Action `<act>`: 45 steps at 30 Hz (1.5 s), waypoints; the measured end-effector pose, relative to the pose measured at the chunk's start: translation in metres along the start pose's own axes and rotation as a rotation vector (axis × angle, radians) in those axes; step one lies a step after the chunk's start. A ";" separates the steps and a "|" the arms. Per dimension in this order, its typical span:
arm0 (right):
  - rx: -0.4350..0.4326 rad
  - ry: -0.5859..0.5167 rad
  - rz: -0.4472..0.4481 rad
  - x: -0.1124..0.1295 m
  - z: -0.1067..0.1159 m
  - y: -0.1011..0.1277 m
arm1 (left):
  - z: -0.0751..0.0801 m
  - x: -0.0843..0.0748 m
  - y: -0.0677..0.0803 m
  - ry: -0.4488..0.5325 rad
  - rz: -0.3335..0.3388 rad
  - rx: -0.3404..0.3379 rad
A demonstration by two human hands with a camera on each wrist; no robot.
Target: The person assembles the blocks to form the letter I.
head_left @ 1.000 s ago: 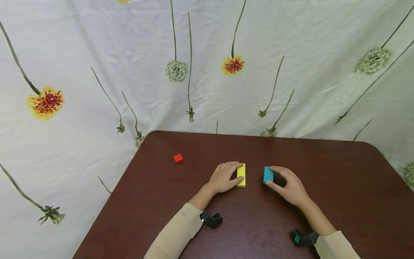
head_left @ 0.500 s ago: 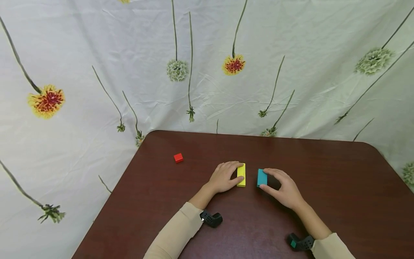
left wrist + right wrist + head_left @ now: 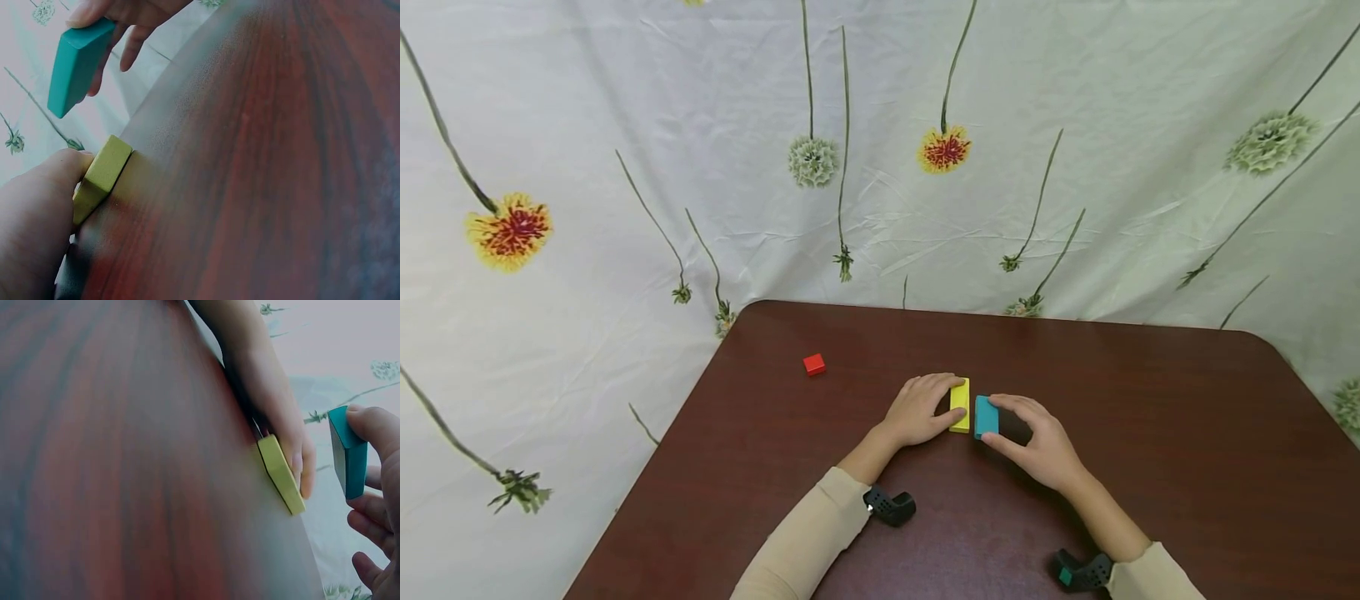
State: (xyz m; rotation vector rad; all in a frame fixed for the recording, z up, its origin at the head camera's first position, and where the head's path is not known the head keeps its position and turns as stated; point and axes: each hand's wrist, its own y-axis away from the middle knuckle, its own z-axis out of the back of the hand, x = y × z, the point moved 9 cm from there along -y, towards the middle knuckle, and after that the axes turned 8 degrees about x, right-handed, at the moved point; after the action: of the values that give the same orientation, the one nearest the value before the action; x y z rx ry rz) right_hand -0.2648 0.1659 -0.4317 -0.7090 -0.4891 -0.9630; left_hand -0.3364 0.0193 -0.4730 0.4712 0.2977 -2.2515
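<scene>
Here we hold two flat blocks near the middle of the dark reddish-brown wooden table, one in each hand. Our left hand rests on the tabletop with its fingers and thumb curled round the flat yellow rectangular block, pinching it by its two short ends; that block lies flat on the wood with its long side running away from us. In the left wrist view the thumb presses against the near end of the yellow block, and the wood shows under it.

Our right hand grips the flat teal rectangular block between thumb and fingertips. From the head view this block sits just beside the yellow one on its right, a narrow gap between them, the two long sides roughly parallel. In the right wrist view the teal block stands on its thin edge in the fingers, apart from the yellow block. Whether its lower edge touches the table we cannot tell.

Well off to the left and farther back, a small red cube lies alone on the table. Behind the table hangs a pale cloth backdrop printed with long-stemmed flowers. Both forearms wear cream sleeves, and a black strap circles each wrist.
</scene>
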 end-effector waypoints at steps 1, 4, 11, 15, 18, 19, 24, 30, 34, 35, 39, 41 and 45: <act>0.002 -0.001 0.001 0.002 -0.001 0.000 | 0.000 0.000 0.000 0.002 0.002 0.002; 0.010 -0.009 0.008 0.006 -0.005 0.000 | 0.000 0.000 0.000 0.003 0.009 0.009; 0.035 -0.010 0.029 0.014 -0.015 0.002 | 0.002 -0.001 0.001 0.008 0.004 -0.001; 0.045 -0.013 0.044 0.019 -0.019 0.003 | 0.002 -0.002 0.002 0.001 0.006 0.002; 0.050 -0.013 0.054 0.022 -0.022 0.004 | 0.002 -0.002 0.001 -0.007 0.002 -0.005; 0.052 -0.014 0.058 0.022 -0.023 0.005 | 0.002 -0.002 0.001 -0.008 -0.001 -0.007; 0.072 -0.017 0.080 0.025 -0.031 0.007 | 0.002 -0.002 0.001 0.002 -0.008 -0.004; 0.090 -0.008 0.084 0.026 -0.037 0.010 | 0.001 -0.001 0.001 0.009 0.005 0.011; 0.103 -0.008 0.082 0.025 -0.041 0.011 | 0.000 0.000 0.001 0.008 0.013 0.017; 0.107 -0.008 0.079 0.025 -0.042 0.011 | 0.000 0.000 0.001 0.008 0.013 0.017; 0.127 -0.005 0.071 0.025 -0.046 0.012 | -0.001 0.001 0.000 0.010 0.016 0.025; 0.134 -0.005 0.073 0.025 -0.047 0.013 | -0.001 0.001 0.000 0.011 0.017 0.027; 0.144 -0.007 0.094 0.026 -0.051 0.014 | -0.002 0.002 0.000 0.012 0.019 0.028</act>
State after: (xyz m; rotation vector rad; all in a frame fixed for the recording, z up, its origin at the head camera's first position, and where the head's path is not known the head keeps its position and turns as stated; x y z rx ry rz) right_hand -0.2360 0.1196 -0.4536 -0.6009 -0.5215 -0.8288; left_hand -0.3368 0.0186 -0.4752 0.5005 0.2669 -2.2379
